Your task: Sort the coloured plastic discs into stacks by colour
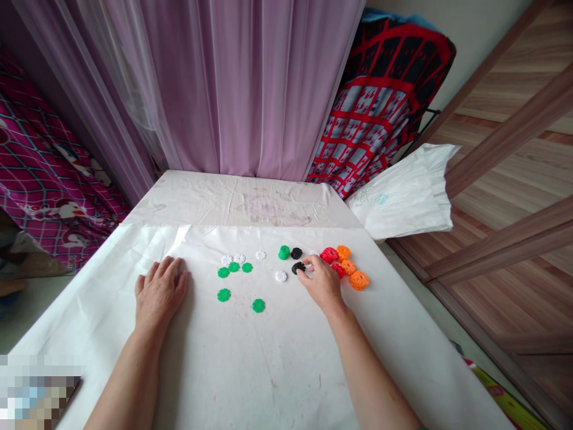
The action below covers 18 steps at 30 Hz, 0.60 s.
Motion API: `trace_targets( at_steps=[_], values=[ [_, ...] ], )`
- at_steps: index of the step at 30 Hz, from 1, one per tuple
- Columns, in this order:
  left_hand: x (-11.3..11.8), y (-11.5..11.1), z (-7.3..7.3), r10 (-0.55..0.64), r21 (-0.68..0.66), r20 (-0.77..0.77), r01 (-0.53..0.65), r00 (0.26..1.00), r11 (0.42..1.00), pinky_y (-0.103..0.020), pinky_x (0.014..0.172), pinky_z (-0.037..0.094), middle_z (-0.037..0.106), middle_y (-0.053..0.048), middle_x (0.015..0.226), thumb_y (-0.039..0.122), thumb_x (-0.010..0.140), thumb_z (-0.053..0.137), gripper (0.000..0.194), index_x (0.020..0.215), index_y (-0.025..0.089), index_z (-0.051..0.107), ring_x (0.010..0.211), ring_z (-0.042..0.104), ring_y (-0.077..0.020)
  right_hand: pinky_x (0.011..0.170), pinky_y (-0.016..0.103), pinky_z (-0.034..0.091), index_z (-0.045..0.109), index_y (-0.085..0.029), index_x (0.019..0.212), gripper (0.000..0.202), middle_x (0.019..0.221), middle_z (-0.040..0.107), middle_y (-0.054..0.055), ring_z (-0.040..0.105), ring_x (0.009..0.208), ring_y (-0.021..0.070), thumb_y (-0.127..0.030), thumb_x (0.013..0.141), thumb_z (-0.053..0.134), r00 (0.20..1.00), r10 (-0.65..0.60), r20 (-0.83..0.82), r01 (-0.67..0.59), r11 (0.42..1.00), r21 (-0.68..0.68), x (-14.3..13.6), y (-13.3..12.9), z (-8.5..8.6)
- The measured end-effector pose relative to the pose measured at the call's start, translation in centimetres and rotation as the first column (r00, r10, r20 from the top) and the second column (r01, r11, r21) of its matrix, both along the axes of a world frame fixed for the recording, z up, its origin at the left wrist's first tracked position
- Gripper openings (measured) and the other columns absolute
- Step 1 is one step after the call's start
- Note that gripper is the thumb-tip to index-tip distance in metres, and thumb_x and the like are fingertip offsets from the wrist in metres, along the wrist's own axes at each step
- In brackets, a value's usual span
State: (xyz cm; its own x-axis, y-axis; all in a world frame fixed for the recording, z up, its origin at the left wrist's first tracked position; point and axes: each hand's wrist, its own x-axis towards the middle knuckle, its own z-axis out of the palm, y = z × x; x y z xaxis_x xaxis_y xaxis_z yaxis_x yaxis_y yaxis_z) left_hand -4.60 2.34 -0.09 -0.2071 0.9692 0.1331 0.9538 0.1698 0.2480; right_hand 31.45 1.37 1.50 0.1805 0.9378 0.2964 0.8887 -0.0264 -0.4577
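- Head view, the only one, with 12 o'clock toward the far edge of the desk [308, 370] and directions taken from the black disc at the fingers
- The right hand [324, 283] has a narrow grip, thumb and forefinger at the rim of the black disc [297, 268] on its 3 o'clock side; I cannot tell whether it is pinched tight or only touched
- That black disc is right of the middle of the spread, with a second black piece [296, 253] near it at 12, a green stack [284, 252] at 11 and a lone white disc [280, 276] at 8
- Red stacks [329, 255] are at 2 to 3, orange stacks [359, 280] just beyond them
- Separate green discs [258, 306] run from 7 to 9, more white discs [261, 255] between 9 and 10
- The left hand [159, 291] rests palm down, well apart at 9, its grip wide and holding nothing
- My judgement: the step in hand is handling the black disc among pieces grouped by colour
- The next move seems to call for a light thumb-and-forefinger pinch, clear of the green stack at 11
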Motion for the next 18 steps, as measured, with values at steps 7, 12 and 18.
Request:
trace_targets(
  at_steps=[7, 12, 18],
  values=[
    [-0.1, 0.0, -0.2, -0.002, -0.012, -0.007, 0.002, 1.0, 1.0, -0.056, 0.116, 0.025, 0.046, -0.011, 0.152, 0.044, 0.097, 0.03, 0.051, 0.136, 0.021, 0.054, 0.142, 0.036, -0.033, 0.062, 0.027, 0.039, 0.063, -0.024, 0.09, 0.016, 0.082, 0.069, 0.001, 0.061, 0.074, 0.0176, -0.029, 0.076, 0.062, 0.998, 0.014, 0.063, -0.015, 1.0, 0.008, 0.6, 0.8, -1.0],
    [-0.1, 0.0, -0.2, 0.004, -0.013, -0.001, -0.004, 1.0, 1.0, -0.055, 0.117, 0.023, 0.047, -0.01, 0.152, 0.043, 0.097, 0.031, 0.051, 0.137, 0.021, 0.053, 0.143, 0.035, -0.0331, 0.067, 0.028, 0.043, 0.063, -0.023, 0.088, 0.011, 0.087, 0.07, 0.002, 0.062, 0.078, 0.0182, -0.03, 0.08, 0.061, 0.998, 0.055, 0.041, -0.057, 0.997, 0.056, 0.4, 0.2, -0.5],
    [0.0, 0.0, -0.1, 0.009, 0.005, 0.009, -0.009, 1.0, 1.0, -0.056, 0.116, 0.025, 0.049, -0.01, 0.15, 0.04, 0.095, 0.037, 0.046, 0.135, 0.025, 0.055, 0.141, 0.037, -0.0326, 0.074, 0.027, 0.047, 0.064, -0.025, 0.087, 0.006, 0.089, 0.07, 0.0, 0.063, 0.078, 0.0158, -0.022, 0.082, 0.062, 0.927, 0.37, -0.055, -0.37, 0.929, 0.01, -4.0, -3.3, -0.4]
  ],
)
